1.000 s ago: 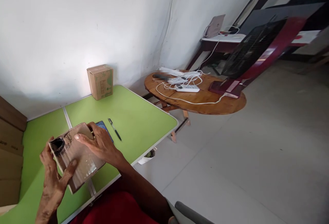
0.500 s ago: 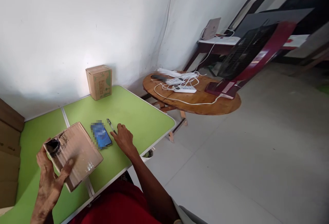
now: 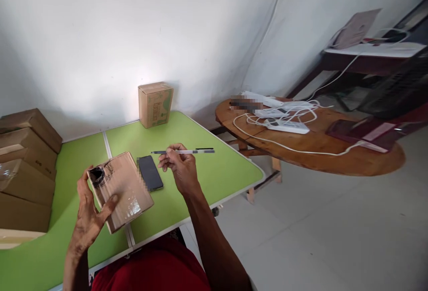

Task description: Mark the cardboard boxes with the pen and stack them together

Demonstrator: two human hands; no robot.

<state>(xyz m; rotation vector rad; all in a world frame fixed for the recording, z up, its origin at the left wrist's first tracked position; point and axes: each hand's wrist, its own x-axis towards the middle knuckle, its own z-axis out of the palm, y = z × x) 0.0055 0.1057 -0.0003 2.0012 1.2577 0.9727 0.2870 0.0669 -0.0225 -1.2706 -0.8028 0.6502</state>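
Note:
My left hand (image 3: 87,211) grips a taped brown cardboard box (image 3: 125,186) by its near left end and holds it tilted just above the green table (image 3: 200,170). The box has a dark scribbled patch at its far left corner. My right hand (image 3: 179,166) holds a pen (image 3: 187,151) level in the air, its tip pointing left toward the box. A dark phone (image 3: 150,173) lies flat on the table between the box and my right hand.
A small printed carton (image 3: 155,104) stands at the table's far edge by the white wall. Stacked brown boxes (image 3: 25,166) sit at the left. A round wooden table (image 3: 310,141) to the right carries white power strips and cables. Grey floor lies beyond.
My right hand left the box, reached to the pen on the table and lifted it. The left hand kept hold of the box. The view swung left.

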